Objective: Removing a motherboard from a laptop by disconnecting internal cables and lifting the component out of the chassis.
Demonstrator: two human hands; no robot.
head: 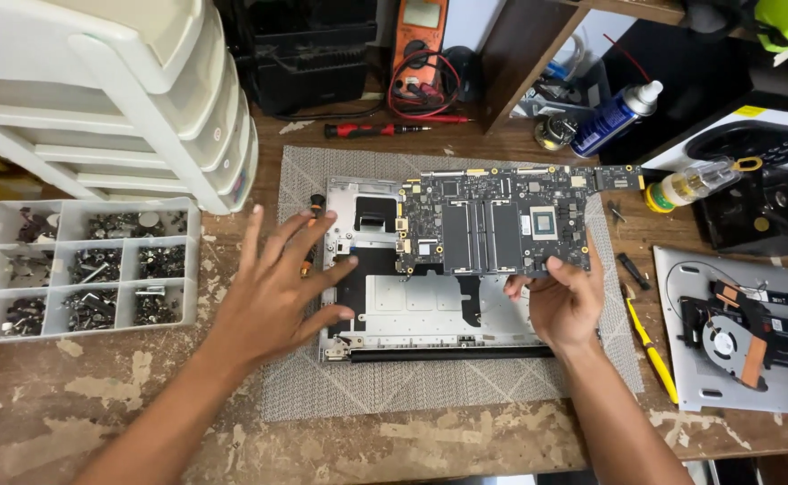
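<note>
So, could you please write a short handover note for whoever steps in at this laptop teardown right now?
Left hand: open, fingers spread, over the left side of the silver laptop chassis.
Right hand: pinching the lower edge of the motherboard, which sits askew across the chassis top.
Done: the bottom cover with fan lies off to the right.
Left: the board is not clear of the chassis.
Nearby: screw organiser at left, yellow screwdriver at right.

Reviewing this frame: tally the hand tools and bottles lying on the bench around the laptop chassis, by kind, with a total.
Red-handled screwdriver: 1
Yellow-handled tool, right of the right hand: 1
Blue spray can: 1
Clear dropper bottle with yellow cap: 1
Orange multimeter: 1
Total: 5
The left hand holds none of them; the right hand grips the circuit board.
</note>
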